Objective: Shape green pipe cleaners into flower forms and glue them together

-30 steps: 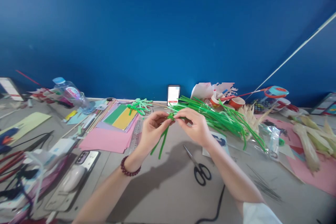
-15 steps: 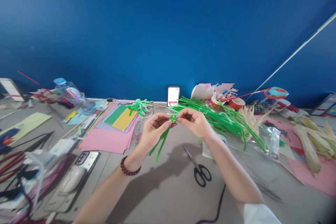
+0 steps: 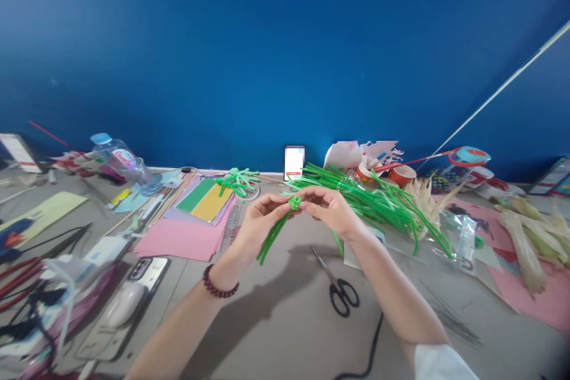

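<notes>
Between my two hands is a small knot of twisted green pipe cleaners [image 3: 294, 202], its loose ends hanging down to the lower left. My left hand [image 3: 262, 219] pinches the knot from the left with thumb and fingers; a dark red bead bracelet circles that wrist. From the right, my right hand [image 3: 328, 210] grips the knot's other side with thumb and forefinger. Just behind it lies a big bundle of green pipe cleaners [image 3: 378, 205]. Black-handled scissors [image 3: 341, 292] rest on the table below the hands, blades pointing up and left.
Left of the hands lie pink paper [image 3: 182, 237], a ruler [image 3: 231, 225] and a tangle of green pipe cleaners [image 3: 240, 181]. A phone [image 3: 294, 161] stands against the blue wall. Farther left are a plastic bottle [image 3: 122, 157] and a mouse [image 3: 127, 304]. Corn husks [image 3: 525, 249] lie right.
The knot has turned between my fingers and looks rounder. Its hanging ends have drawn together, and one green strand now shows below my right hand. The hands have barely moved.
</notes>
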Motion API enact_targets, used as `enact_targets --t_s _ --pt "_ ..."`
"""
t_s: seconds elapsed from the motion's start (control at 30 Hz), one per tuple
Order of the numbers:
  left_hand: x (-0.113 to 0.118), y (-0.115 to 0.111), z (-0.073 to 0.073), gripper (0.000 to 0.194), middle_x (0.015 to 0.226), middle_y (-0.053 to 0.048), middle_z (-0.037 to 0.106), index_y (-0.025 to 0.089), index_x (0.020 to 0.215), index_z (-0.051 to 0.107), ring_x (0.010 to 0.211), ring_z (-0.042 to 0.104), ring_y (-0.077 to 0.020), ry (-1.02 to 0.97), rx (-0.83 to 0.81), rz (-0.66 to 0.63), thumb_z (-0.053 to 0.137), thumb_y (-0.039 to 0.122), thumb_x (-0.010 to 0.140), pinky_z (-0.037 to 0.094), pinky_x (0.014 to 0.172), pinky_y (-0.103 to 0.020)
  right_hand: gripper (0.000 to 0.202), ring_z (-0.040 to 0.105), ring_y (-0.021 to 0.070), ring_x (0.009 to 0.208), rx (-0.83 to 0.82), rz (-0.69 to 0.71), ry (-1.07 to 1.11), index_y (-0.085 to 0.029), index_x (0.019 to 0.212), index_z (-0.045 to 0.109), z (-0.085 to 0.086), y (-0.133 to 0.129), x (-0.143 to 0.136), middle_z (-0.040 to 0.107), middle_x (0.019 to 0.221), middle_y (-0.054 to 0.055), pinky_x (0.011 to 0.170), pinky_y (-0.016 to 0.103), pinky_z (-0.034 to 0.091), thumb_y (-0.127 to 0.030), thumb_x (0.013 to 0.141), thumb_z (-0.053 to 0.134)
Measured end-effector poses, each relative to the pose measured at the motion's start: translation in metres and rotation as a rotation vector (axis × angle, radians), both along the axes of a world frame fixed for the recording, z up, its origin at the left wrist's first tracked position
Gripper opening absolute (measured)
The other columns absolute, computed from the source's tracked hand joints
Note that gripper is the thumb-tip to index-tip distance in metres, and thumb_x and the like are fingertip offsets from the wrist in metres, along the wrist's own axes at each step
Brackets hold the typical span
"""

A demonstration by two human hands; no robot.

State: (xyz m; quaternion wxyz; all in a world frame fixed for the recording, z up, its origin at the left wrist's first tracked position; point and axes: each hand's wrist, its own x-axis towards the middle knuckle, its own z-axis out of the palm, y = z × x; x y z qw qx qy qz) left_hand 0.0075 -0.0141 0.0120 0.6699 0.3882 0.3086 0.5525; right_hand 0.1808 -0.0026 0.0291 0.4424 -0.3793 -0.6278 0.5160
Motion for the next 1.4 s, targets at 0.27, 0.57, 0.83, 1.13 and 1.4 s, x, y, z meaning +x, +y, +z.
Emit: enact_targets --t_s 0.27,0.57,0.83,1.13,1.4 --pt "-0.003 0.0 0.003 0.025 0.082 -0.006 0.076 0.016 0.079 0.075 0.074 0.071 -0.017 0.027 -0.049 0.041 0.084 0.027 0.059 0.058 0.077 -0.028 0.021 0.056 0.0124 0.065 0.114 -0.125 -0.097 -0.019 0.09 0.067 -0.002 -0.003 -0.004 0.067 0.081 0.003 0.06 0.025 0.045 -0.035 0.077 0.066" --pt "-0.002 -0.002 0.003 0.02 0.076 -0.005 0.074 0.016 0.074 0.074 0.07 0.068 -0.0151 0.174 0.086 0.149 0.082 0.031 0.063 0.058 0.074 -0.03 0.014 0.053 0.0116 0.066 0.268 -0.171 -0.204 -0.021 0.092 0.063 -0.003 -0.014 -0.01 0.064 0.09 0.003 0.06 0.024 0.044 -0.03 0.082 0.062" --pt "-0.007 -0.004 0.002 0.011 0.086 -0.005 0.064 0.021 0.081 0.075 0.079 0.059 -0.0141 0.49 0.491 0.341 0.068 0.029 0.079 0.049 0.057 -0.022 0.015 0.057 0.0124 0.066 0.259 -0.177 -0.185 -0.02 0.097 0.059 -0.004 -0.018 -0.016 0.065 0.088 0.004 0.058 0.025 0.045 -0.028 0.084 0.058" --pt "-0.012 -0.003 0.005 0.018 0.089 -0.007 0.067 0.022 0.096 0.075 0.084 0.062 -0.0173 0.566 0.625 0.303 0.065 0.024 0.082 0.052 0.074 -0.029 0.03 0.065 0.0155 0.076 0.188 -0.128 -0.021 -0.022 0.112 0.061 -0.01 -0.017 -0.016 0.068 0.098 0.006 0.063 0.027 0.054 -0.029 0.083 0.061" --pt "-0.011 -0.006 0.008 0.012 0.087 -0.006 0.07 0.02 0.088 0.074 0.083 0.064 -0.0178 0.559 0.615 0.378 0.068 0.025 0.079 0.054 0.074 -0.03 0.028 0.068 0.0174 0.081 0.242 -0.128 -0.037 -0.024 0.11 0.068 -0.01 -0.015 -0.014 0.071 0.1 0.006 0.077 0.033 0.058 -0.027 0.083 0.061"
